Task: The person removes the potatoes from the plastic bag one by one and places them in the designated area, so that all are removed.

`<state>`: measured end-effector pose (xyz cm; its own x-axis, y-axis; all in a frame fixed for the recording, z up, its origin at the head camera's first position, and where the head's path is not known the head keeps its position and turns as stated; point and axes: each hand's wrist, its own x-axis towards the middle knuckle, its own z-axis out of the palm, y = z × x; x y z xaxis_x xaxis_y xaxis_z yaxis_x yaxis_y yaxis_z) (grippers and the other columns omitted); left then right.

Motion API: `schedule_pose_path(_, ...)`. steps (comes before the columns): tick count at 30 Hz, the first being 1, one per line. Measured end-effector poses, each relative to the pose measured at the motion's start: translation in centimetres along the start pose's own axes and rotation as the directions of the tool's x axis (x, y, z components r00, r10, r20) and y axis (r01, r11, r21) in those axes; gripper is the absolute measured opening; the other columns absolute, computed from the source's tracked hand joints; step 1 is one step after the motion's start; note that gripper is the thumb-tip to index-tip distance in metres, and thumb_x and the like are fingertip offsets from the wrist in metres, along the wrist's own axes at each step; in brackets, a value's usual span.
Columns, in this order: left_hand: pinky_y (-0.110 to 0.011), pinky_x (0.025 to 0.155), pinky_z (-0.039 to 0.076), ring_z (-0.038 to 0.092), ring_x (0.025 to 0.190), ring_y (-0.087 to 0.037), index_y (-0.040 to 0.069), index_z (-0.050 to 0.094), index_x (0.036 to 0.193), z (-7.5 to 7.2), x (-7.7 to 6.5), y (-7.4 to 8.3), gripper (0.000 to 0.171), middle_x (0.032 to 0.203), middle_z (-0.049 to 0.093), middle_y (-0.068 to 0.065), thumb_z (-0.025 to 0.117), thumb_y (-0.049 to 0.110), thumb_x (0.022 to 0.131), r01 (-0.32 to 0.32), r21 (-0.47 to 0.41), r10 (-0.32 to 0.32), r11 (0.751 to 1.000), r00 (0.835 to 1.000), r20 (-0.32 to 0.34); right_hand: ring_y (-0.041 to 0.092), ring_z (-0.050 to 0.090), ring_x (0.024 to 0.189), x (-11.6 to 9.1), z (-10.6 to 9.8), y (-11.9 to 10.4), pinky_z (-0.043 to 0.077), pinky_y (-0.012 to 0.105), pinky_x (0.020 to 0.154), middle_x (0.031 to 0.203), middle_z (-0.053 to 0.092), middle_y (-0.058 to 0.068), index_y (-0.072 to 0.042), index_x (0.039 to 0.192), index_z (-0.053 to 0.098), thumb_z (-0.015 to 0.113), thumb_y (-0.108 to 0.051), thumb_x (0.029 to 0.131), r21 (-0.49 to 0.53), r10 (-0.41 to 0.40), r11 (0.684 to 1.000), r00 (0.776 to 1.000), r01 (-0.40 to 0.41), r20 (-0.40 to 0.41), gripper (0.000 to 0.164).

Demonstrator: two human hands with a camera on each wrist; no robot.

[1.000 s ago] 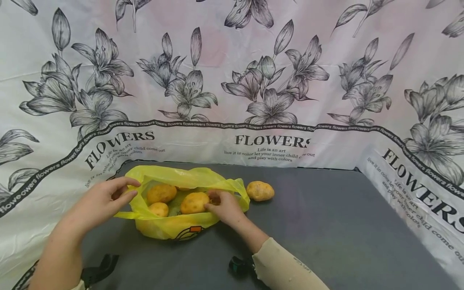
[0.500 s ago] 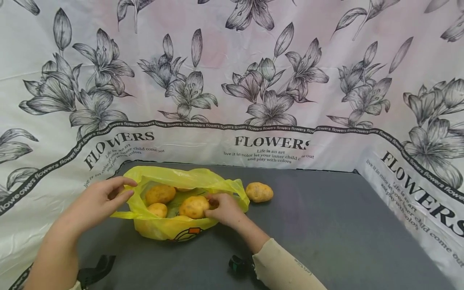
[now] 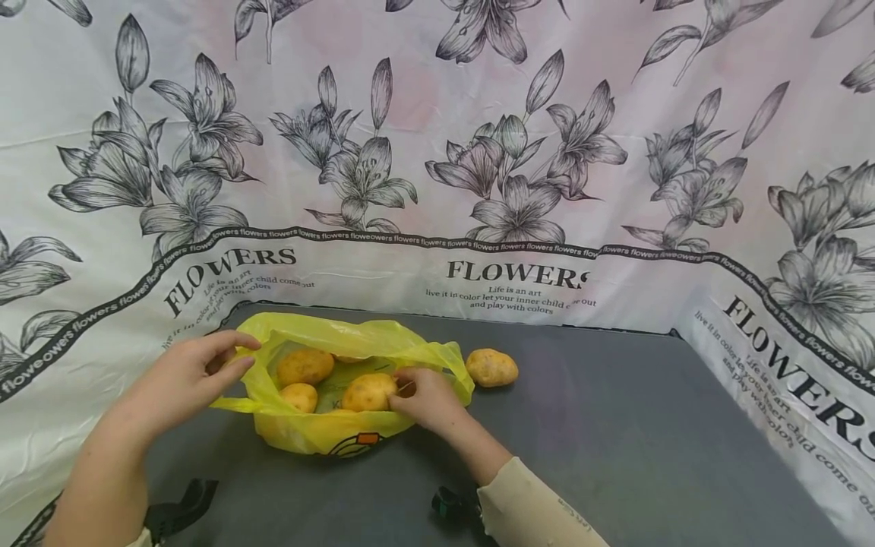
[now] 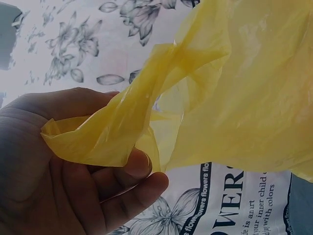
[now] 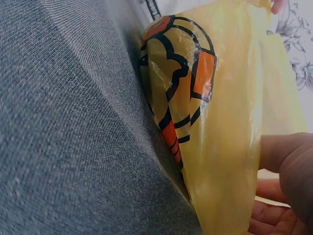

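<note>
A yellow plastic bag [image 3: 307, 434] lies on its base with its mouth open upward, several potatoes inside. My left hand [image 3: 181, 384] is at the bag's left end. In the left wrist view, that hand [image 4: 73, 171] has a handle loop of the bag [image 4: 117, 127] between its thumb and curled fingers. Reaching over the bag's right side, my right hand [image 3: 431, 399] pinches a potato [image 3: 368, 393] inside. In the right wrist view the bag's wall [image 5: 225, 122] hides that potato and part of the right hand [image 5: 288, 176].
One potato [image 3: 492, 368] lies on the grey table [image 3: 615, 441] just right of the bag. Inside the bag, two potatoes, a larger one [image 3: 304, 367] and a smaller one [image 3: 299, 396], sit at the left. Flower-printed cloth [image 3: 383, 281] hangs behind and along the sides.
Both hands keep nearly the same places on the bag and the potato. The head view has shifted slightly; the loose potato stays beside the bag.
</note>
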<state>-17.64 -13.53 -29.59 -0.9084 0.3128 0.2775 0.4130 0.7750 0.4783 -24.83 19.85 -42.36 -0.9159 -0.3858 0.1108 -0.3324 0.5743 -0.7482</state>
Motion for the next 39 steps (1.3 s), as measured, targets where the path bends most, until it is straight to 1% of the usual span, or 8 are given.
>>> schedule_pose_path(3, -0.029, 0.053, 0.040, 0.043, 0.059, -0.013, 0.005, 0.067, 0.122, 0.0, 0.0, 0.0, 0.021, 0.070, 0.045, 0.001, 0.064, 0.014, 0.102, 0.004, 0.003, -0.004, 1.000, 1.000, -0.001, 0.023, 0.069, 0.101, 0.0, 0.0, -0.1, 0.056, 0.034, 0.078, 0.112, 0.072, 0.007, -0.006, 0.134, 0.067, 0.074, -0.020, 0.090, -0.016, -0.013, 1.000, 1.000, 0.013, 0.021, 0.047)
schedule_pose_path(9, -0.029, 0.054, 0.039, 0.043, 0.061, -0.013, 0.006, 0.068, 0.121, 0.0, -0.1, 0.0, 0.022, 0.070, 0.045, 0.001, 0.064, 0.016, 0.102, 0.001, 0.009, -0.001, 1.000, 1.000, -0.003, 0.023, 0.069, 0.104, -0.2, 0.3, -0.1, 0.057, 0.034, 0.079, 0.120, 0.071, 0.007, -0.005, 0.129, 0.069, 0.077, -0.028, 0.091, 0.034, 0.009, 0.999, 1.000, -0.009, 0.012, 0.045)
schedule_pose_path(14, -0.029, 0.054, 0.038, 0.042, 0.061, -0.011, 0.005, 0.068, 0.120, 0.1, 0.0, 0.0, 0.021, 0.070, 0.044, 0.002, 0.065, 0.013, 0.101, -0.007, 0.006, 0.007, 1.000, 1.000, -0.010, 0.023, 0.069, 0.107, -0.1, 0.5, -0.2, 0.057, 0.037, 0.083, 0.121, 0.070, 0.008, -0.004, 0.128, 0.068, 0.078, -0.025, 0.089, 0.068, 0.016, 0.998, 1.000, -0.017, 0.013, 0.046)
schedule_pose_path(18, -0.028, 0.054, 0.038, 0.042, 0.061, -0.010, 0.005, 0.068, 0.121, 0.2, 0.1, -0.1, 0.021, 0.071, 0.044, 0.003, 0.066, 0.014, 0.101, -0.009, 0.003, 0.009, 1.000, 1.000, -0.014, 0.024, 0.069, 0.107, -0.2, 0.5, -0.2, 0.057, 0.037, 0.081, 0.123, 0.069, 0.009, -0.003, 0.131, 0.066, 0.078, -0.023, 0.087, 0.085, 0.016, 0.996, 1.000, -0.017, 0.014, 0.049)
schedule_pose_path(22, -0.028, 0.054, 0.038, 0.042, 0.061, -0.010, 0.005, 0.068, 0.120, 0.3, 0.2, -0.1, 0.021, 0.070, 0.044, 0.003, 0.066, 0.014, 0.101, -0.010, 0.005, 0.011, 1.000, 1.000, -0.012, 0.022, 0.069, 0.103, -0.2, 0.4, -0.1, 0.057, 0.034, 0.078, 0.121, 0.071, 0.009, -0.002, 0.132, 0.067, 0.077, -0.023, 0.086, 0.083, 0.005, 0.997, 1.000, -0.006, 0.010, 0.051)
schedule_pose_path(27, -0.029, 0.054, 0.038, 0.042, 0.061, -0.010, 0.005, 0.068, 0.120, 0.3, 0.2, -0.1, 0.021, 0.070, 0.044, 0.003, 0.066, 0.014, 0.101, -0.013, 0.012, 0.013, 1.000, 1.000, -0.010, 0.018, 0.068, 0.099, -0.4, -0.3, -0.2, 0.056, 0.033, 0.078, 0.114, 0.072, 0.004, -0.006, 0.130, 0.070, 0.077, -0.026, 0.086, 0.086, 0.020, 0.996, 1.000, -0.021, 0.004, 0.049)
schedule_pose_path(31, -0.029, 0.055, 0.038, 0.042, 0.062, -0.010, 0.005, 0.068, 0.121, 0.4, 0.2, 0.0, 0.022, 0.071, 0.045, 0.004, 0.066, 0.016, 0.101, -0.011, 0.022, 0.012, 1.000, 1.000, -0.014, 0.019, 0.068, 0.101, -0.6, -1.4, -0.5, 0.056, 0.036, 0.082, 0.112, 0.072, 0.002, -0.007, 0.128, 0.071, 0.078, -0.031, 0.087, 0.078, 0.046, 0.996, 0.999, -0.044, -0.019, 0.048)
schedule_pose_path(39, -0.028, 0.054, 0.037, 0.041, 0.060, -0.009, 0.006, 0.069, 0.120, 0.7, 0.1, -0.1, 0.021, 0.070, 0.044, 0.004, 0.067, 0.015, 0.101, -0.014, 0.013, 0.014, 1.000, 1.000, -0.022, 0.022, 0.069, 0.103, -1.0, -3.1, -1.1, 0.057, 0.036, 0.083, 0.115, 0.072, 0.006, -0.005, 0.128, 0.071, 0.077, -0.032, 0.091, 0.101, -0.001, 0.995, 0.998, 0.007, -0.055, 0.046)
